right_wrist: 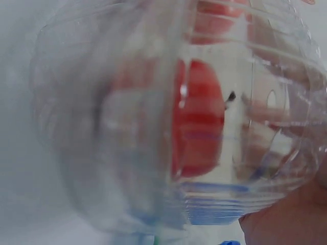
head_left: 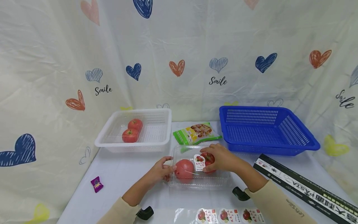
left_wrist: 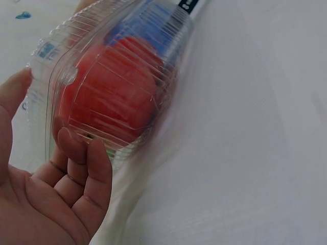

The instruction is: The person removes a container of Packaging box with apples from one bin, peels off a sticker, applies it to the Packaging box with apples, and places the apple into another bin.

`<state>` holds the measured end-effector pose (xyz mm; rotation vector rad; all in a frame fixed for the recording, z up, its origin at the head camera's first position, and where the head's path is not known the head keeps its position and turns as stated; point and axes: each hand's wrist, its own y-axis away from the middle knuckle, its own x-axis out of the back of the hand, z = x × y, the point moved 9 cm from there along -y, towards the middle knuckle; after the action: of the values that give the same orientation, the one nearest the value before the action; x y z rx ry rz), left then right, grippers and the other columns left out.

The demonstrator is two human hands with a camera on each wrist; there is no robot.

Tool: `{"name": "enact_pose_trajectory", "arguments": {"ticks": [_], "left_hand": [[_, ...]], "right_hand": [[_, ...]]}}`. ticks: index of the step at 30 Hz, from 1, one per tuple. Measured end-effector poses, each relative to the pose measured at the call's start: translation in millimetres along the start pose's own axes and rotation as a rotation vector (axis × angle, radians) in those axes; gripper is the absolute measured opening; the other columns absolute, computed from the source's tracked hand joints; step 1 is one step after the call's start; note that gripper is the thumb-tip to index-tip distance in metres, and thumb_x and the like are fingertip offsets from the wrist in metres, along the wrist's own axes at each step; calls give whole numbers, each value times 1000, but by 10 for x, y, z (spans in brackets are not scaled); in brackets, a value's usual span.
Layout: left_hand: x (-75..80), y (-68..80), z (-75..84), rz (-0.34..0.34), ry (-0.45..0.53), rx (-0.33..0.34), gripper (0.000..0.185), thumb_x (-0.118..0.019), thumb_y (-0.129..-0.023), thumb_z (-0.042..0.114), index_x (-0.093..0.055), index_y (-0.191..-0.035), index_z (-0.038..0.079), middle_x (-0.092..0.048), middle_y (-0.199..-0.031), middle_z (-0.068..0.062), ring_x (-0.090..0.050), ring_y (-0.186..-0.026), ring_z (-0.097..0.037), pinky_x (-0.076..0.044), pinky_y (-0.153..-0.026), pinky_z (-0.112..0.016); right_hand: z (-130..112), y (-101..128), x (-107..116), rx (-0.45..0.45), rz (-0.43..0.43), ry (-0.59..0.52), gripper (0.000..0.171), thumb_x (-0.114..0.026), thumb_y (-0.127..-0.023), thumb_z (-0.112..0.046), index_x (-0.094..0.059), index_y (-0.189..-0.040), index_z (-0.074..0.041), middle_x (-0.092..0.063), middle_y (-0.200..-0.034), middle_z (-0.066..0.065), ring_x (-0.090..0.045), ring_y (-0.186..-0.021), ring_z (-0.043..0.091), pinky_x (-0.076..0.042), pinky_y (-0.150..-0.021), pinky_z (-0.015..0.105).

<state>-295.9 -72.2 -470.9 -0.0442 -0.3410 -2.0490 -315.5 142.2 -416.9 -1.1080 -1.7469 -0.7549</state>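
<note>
A clear plastic clamshell box (head_left: 199, 174) with ribbed, glossy walls lies on the white surface (head_left: 123, 174), just in front of the person and between the two baskets. Inside it sit two smooth round red tomatoes (head_left: 184, 169), side by side. The left hand (head_left: 160, 170) holds the box's left end, thumb on top and fingers curled against the ridged side wall; in the left wrist view the fingers (left_wrist: 87, 168) press the ribbed plastic right beside the red fruit. The right hand (head_left: 221, 157) rests over the lid's right half, fingers bent down on it, and pinches a small white sticker label (head_left: 199, 162) with rounded edges and a red fruit print against the lid. The right wrist view is blurred, showing only curved clear plastic and red behind it.

To the rear left stands a white perforated plastic basket (head_left: 156, 141), rectangular with a rolled rim, holding two more tomatoes (head_left: 132, 130). To the rear right is a blue mesh-walled basket (head_left: 296, 146) of the same shape. Between them lies a shiny green snack pouch (head_left: 195, 133). A long black pasta carton (head_left: 305, 188) lies slantwise at the right. A small purple wrapped candy (head_left: 96, 184) lies at the left, and a glossy strip of further stickers (head_left: 229, 215) lies at the near edge. A crinkled cloth printed with hearts (head_left: 179, 46) hangs behind.
</note>
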Motion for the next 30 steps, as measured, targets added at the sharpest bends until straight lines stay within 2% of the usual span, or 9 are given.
{"name": "enact_pose_trajectory", "arguments": {"ticks": [2,7,12,16,19,21,24,27,30], "left_hand": [[5,-18,-28,-3,12,2,70,-63,-82,36,-28,-134,5,-61,-82,-11,-51,-65,-21,-48,-65,-34],[48,-134,-217,2,40,5,71,-63,-80,39,-28,-134,10,-60,-79,-8,-50,-63,-19,-47,-62,-31],[68,-203,-302,10,24,-13,72,-64,-79,41,-28,-134,12,-59,-84,-9,-51,-65,-18,-48,-61,-30],[77,-295,-304,9,47,-18,76,-66,-79,37,-24,-137,13,-53,-102,-11,-53,-80,-19,-49,-66,-32],[92,-399,-280,23,54,-17,73,-61,-83,37,-22,-138,11,-46,-118,-12,-52,-97,-22,-49,-74,-34],[109,-464,-241,37,51,-25,69,-56,-86,38,-21,-139,11,-42,-125,-14,-49,-106,-25,-47,-79,-36],[145,-544,-198,61,50,-19,67,-52,-86,45,-23,-138,14,-39,-130,-13,-44,-113,-28,-45,-84,-39],[170,-614,-182,69,71,-19,71,-53,-83,51,-25,-138,16,-39,-131,-13,-41,-116,-30,-42,-87,-42],[189,-668,-193,77,80,-17,74,-54,-79,57,-28,-137,19,-42,-129,-11,-43,-116,-28,-41,-88,-44]], "right_hand": [[5,10,1,-1,6,0,78,-73,-55,-60,-52,-123,-28,-48,-118,-2,-38,-107,21,-44,-80,42],[51,56,19,-13,42,-42,76,-71,-56,-61,-52,-123,-30,-46,-119,-3,-38,-108,20,-47,-78,43],[182,194,94,-21,167,-105,74,-68,-63,-58,-48,-127,-25,-34,-131,0,-31,-120,27,-41,-84,51],[361,419,151,-68,274,-81,76,-59,-76,-55,-33,-136,-16,-25,-138,9,-24,-126,34,-33,-88,59],[535,614,144,-139,289,-111,78,-51,-82,-56,-26,-138,-9,-29,-136,15,-32,-121,37,-34,-87,59],[631,723,121,-172,267,-152,76,-46,-84,-56,-28,-136,-4,-37,-130,17,-40,-115,37,-38,-85,55],[741,861,46,-197,181,-237,66,-43,-87,-54,-41,-129,-5,-53,-117,11,-52,-102,29,-45,-79,44],[758,948,-109,-139,13,-349,48,-41,-91,-47,-55,-115,-7,-60,-99,6,-56,-89,23,-47,-70,36],[707,1009,-307,-41,-164,-468,36,-41,-94,-37,-60,-102,-8,-61,-85,3,-57,-77,20,-47,-64,31]]}}
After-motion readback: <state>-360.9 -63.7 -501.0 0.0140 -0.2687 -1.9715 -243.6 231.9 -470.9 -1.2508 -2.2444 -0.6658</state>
